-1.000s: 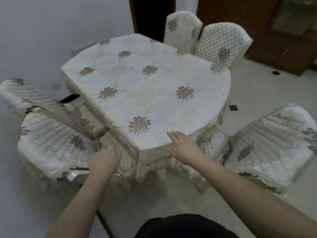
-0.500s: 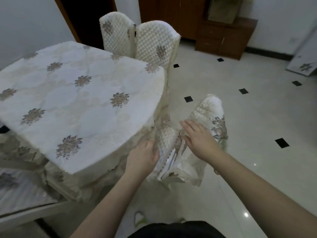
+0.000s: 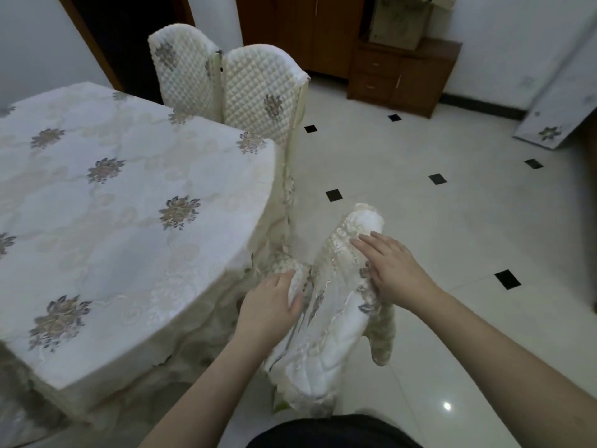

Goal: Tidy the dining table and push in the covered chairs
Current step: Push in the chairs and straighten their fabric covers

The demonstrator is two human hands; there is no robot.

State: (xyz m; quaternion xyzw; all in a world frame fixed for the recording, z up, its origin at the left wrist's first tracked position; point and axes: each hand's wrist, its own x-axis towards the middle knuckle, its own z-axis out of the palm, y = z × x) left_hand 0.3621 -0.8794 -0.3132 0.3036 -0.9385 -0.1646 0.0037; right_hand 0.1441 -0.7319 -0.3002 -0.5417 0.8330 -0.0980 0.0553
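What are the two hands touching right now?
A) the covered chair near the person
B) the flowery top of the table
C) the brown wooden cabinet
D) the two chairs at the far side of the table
A: the left hand grips the edge of the near covered chair and the right hand lies flat on its back.

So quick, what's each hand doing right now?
Left hand: closed, gripping the near edge of the covered chair.
Right hand: open, fingers spread, resting flat on the chair's back.
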